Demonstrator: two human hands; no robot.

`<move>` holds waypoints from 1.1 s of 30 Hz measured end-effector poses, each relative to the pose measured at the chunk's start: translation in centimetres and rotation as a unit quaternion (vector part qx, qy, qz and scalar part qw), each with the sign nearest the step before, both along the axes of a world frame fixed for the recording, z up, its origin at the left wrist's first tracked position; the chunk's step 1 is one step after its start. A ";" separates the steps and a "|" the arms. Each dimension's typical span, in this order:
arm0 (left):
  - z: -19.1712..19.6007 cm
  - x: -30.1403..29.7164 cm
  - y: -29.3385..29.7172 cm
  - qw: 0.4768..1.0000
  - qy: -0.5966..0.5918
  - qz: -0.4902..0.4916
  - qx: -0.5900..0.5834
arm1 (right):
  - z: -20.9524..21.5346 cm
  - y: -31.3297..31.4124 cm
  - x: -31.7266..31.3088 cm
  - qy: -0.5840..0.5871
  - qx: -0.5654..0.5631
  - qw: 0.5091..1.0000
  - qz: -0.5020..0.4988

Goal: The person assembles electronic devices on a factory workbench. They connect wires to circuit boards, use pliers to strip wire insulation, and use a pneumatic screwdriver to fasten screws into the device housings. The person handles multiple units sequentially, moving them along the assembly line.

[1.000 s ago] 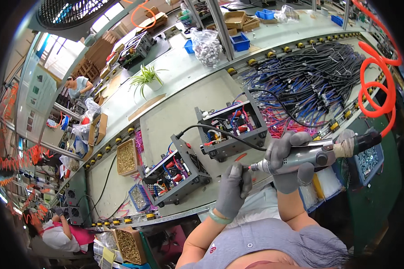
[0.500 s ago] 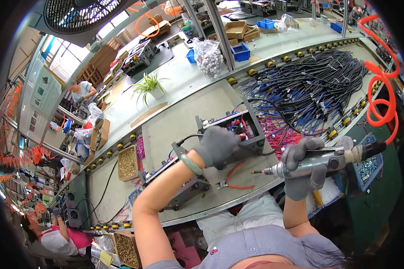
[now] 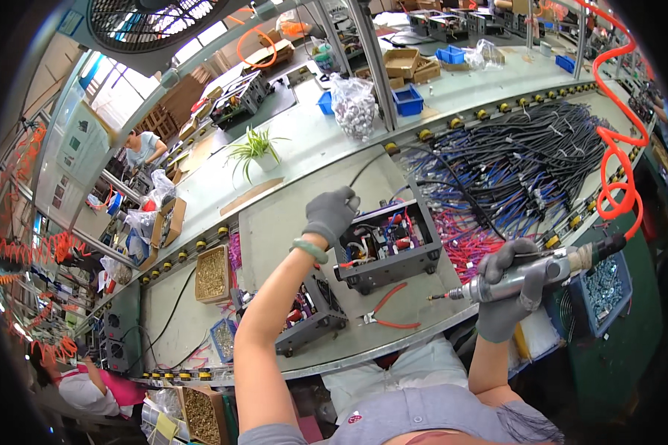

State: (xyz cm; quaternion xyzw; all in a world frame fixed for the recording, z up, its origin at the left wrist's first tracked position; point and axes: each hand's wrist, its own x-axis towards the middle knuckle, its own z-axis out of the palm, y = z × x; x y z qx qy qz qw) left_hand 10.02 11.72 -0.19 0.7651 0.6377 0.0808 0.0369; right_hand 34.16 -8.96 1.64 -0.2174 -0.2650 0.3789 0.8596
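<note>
My gloved left hand (image 3: 332, 213) is closed at the upper left corner of an open dark metal case (image 3: 390, 268) full of wired parts. A black cable (image 3: 365, 167) runs from its fingertips up toward the wire pile. My gloved right hand (image 3: 508, 285) is wrapped round a silver air screwdriver (image 3: 516, 282), its bit pointing left over the table's front edge. A red coiled hose (image 3: 614, 133) leads up from the tool's rear. A second open case (image 3: 312, 326) sits to the left, partly hidden by my left forearm. Red-handled pliers (image 3: 387, 300) lie before the nearer case.
A large heap of black cables (image 3: 549, 141) with blue and red wires covers the right of the bench. A blue bin of screws (image 3: 608, 297) stands beyond my right hand. A box of brass-coloured parts (image 3: 212, 274) and a potted plant (image 3: 260, 157) are leftward. Two people work at far left.
My left hand has moved up and back from over the case, uncovering its inside, and the black cable now runs upward from it. The screwdriver has stayed nearly in place.
</note>
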 end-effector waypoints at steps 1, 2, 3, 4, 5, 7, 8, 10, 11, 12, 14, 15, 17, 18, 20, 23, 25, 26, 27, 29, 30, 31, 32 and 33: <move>0.8 -0.2 -1.3 0.999 -0.021 0.022 -0.010 | -0.1 0.1 -0.1 0.005 0.000 1.000 -0.001; 1.2 -0.5 -2.3 0.998 -0.042 0.043 -0.020 | -0.7 0.3 0.5 0.010 0.015 0.999 0.035; 1.2 -1.2 -3.6 0.996 -0.046 0.041 -0.065 | -0.9 0.4 0.2 0.025 0.015 0.998 0.050; 1.5 -1.2 -4.8 0.996 -0.016 0.020 -0.085 | -1.0 0.5 -0.1 0.036 0.013 0.997 0.063; 2.0 -1.0 -5.9 0.994 0.014 -0.002 -0.105 | -1.1 0.6 -0.7 0.047 0.011 0.996 0.079; 1.4 -0.8 -6.3 0.990 0.051 -0.012 -0.130 | -1.0 0.6 -1.5 0.034 -0.006 0.995 0.089; 1.0 -0.4 -6.2 0.990 0.061 -0.019 -0.126 | -0.9 0.4 -1.9 0.036 -0.017 0.995 0.096; 0.9 0.3 -5.6 0.992 0.074 -0.024 -0.100 | -1.3 0.3 -2.0 0.022 -0.012 0.993 0.117; 0.7 0.7 -5.6 0.992 0.069 -0.007 -0.102 | -1.3 0.0 -2.1 0.018 -0.012 0.992 0.124; 0.5 0.9 -5.5 0.992 0.073 -0.002 -0.102 | -1.3 -0.1 -2.1 0.014 -0.008 0.991 0.130; 0.1 1.0 -5.3 0.992 0.079 0.008 -0.102 | -1.5 -0.2 -2.0 0.004 -0.008 0.992 0.124; 0.5 0.4 -5.5 0.990 0.061 -0.011 -0.127 | -1.5 -0.3 -1.8 -0.002 -0.009 0.992 0.123; 1.7 -1.4 -5.7 0.982 0.029 -0.054 -0.178 | -1.4 -0.3 -1.6 0.001 -0.011 0.994 0.111; 1.6 -1.8 -5.7 0.982 0.018 -0.058 -0.178 | -1.2 -0.2 -1.6 0.008 -0.012 0.995 0.104; 1.2 -2.4 -5.7 0.982 -0.004 -0.066 -0.177 | -1.2 -0.1 -1.7 0.018 -0.011 0.995 0.100; 2.0 -1.0 -5.5 0.978 0.043 -0.089 -0.185 | -1.3 0.3 -2.0 0.030 -0.014 0.993 0.110; 2.1 -0.5 -5.0 0.974 0.079 -0.100 -0.189 | -1.5 0.3 -2.2 0.028 -0.015 0.992 0.119; 2.1 -0.4 -4.8 0.971 0.097 -0.105 -0.190 | -1.6 0.3 -2.3 0.026 -0.016 0.992 0.123; 1.7 -0.6 -4.6 0.973 0.083 -0.106 -0.188 | -1.4 0.2 -2.4 0.032 -0.027 0.992 0.120; 0.8 -1.1 -4.1 0.976 0.056 -0.106 -0.184 | -1.4 0.2 -2.3 0.030 -0.026 0.991 0.125; 0.9 -0.6 -4.3 0.978 0.065 -0.094 -0.177 | -1.6 0.3 -2.2 0.026 -0.029 0.992 0.124; 1.2 0.0 -4.9 0.979 0.073 -0.081 -0.171 | -1.6 0.3 -2.2 0.025 -0.032 0.992 0.118; 1.4 0.4 -5.4 0.981 0.082 -0.068 -0.165 | -1.5 0.5 -2.1 0.024 -0.036 0.993 0.112; 1.4 0.5 -5.9 0.985 0.055 -0.062 -0.151 | -1.5 0.4 -2.1 0.024 -0.040 0.993 0.107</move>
